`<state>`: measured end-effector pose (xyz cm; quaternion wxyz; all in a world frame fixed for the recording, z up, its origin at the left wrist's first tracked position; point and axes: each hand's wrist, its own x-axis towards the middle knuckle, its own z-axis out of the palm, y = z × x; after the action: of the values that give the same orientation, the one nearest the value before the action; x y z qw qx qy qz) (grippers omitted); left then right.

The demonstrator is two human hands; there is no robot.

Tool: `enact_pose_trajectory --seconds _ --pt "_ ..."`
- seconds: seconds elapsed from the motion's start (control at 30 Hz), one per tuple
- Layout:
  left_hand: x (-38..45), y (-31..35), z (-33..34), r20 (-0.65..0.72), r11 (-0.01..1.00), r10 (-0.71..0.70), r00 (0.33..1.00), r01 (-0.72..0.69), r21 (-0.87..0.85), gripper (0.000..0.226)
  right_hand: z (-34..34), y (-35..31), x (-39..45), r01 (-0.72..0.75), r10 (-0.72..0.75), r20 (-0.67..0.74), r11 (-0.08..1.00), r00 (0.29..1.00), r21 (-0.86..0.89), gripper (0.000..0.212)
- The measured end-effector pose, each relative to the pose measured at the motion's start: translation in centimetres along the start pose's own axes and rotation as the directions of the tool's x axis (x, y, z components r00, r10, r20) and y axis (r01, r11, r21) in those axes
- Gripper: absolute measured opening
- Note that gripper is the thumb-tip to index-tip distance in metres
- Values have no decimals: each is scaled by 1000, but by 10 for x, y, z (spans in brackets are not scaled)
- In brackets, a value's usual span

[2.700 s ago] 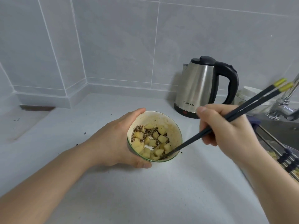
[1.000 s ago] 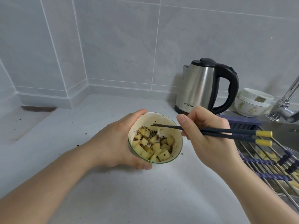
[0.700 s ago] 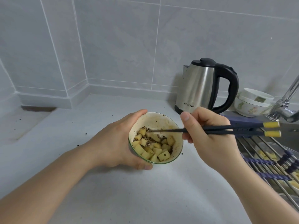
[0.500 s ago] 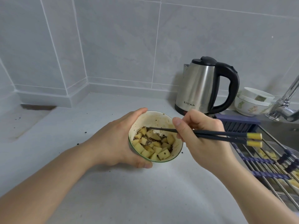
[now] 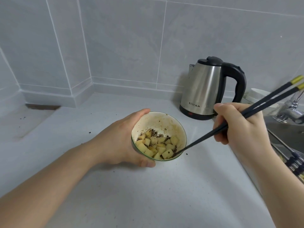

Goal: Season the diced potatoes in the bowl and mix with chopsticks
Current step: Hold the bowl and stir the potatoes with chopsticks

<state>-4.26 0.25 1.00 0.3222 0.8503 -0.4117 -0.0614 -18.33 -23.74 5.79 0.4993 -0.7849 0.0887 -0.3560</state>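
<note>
A small cream bowl (image 5: 164, 122) stands on the white counter, tilted a little toward me. Diced potatoes (image 5: 158, 146) flecked with dark seasoning lie in its near half. My left hand (image 5: 118, 142) wraps round the bowl's left side, thumb under the near rim. My right hand (image 5: 240, 127) grips a pair of dark chopsticks (image 5: 212, 134) with yellow ends. Their tips dip into the bowl at its near right edge, beside the potato pieces.
A steel electric kettle (image 5: 205, 89) with a black handle stands behind the bowl to the right. A white dish (image 5: 258, 94), a tap (image 5: 289, 109) and a sink rack (image 5: 294, 160) lie at the right edge. Dark seasoning specks dot the counter (image 5: 148, 195).
The chopsticks swung from lying level across the bowl's top to slanting steeply down into its near right edge. My right hand moved right and away from the bowl. The left hand stayed.
</note>
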Motion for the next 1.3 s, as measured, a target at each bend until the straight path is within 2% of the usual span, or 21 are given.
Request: enact_pose_trajectory --seconds 0.13,0.23,0.3,0.37,0.43,0.5,0.63,0.8,0.87,0.93,1.13,1.3 --pt "0 1 0 -1 1000 18 1000 -18 4 137 14 3 -8 -33 49 230 997 972 -71 49" --pt "1 1 0 0 1000 9 1000 -9 -23 135 34 7 -19 31 -9 330 998 944 -59 47" --pt "1 0 0 1 999 4 1000 -4 -33 136 39 9 -21 49 -40 280 998 959 -26 46" --pt "1 -1 1 -2 1000 -3 1000 3 -29 138 35 8 -16 51 -39 161 996 986 -68 43" --pt "2 -1 1 -4 1000 -7 1000 7 -24 139 25 9 -8 10 -5 47 993 999 -115 43" --pt "1 -1 1 -1 1000 -7 1000 7 -29 140 18 10 -3 -32 33 8 988 999 -149 45" --pt "1 0 0 1 1000 3 1000 -3 -23 139 13 7 -4 -34 38 31 991 999 -130 50" --pt "0 0 1 -1 1000 7 1000 -7 -17 139 27 5 -15 2 20 249 996 968 -88 50" --pt "0 0 1 1 1000 3 1000 -3 -24 139 39 7 -22 28 -12 295 998 956 -51 49" --pt "1 0 1 5 1000 1 1000 -1 -29 139 46 9 -25 25 -16 268 999 963 -29 46" --pt "1 -1 2 -1 999 6 1000 -6 -35 138 32 10 -12 33 -30 37 996 999 -87 46" --pt "1 0 2 -14 999 8 1000 -8 -33 137 24 9 -9 14 -3 49 972 999 -234 45"
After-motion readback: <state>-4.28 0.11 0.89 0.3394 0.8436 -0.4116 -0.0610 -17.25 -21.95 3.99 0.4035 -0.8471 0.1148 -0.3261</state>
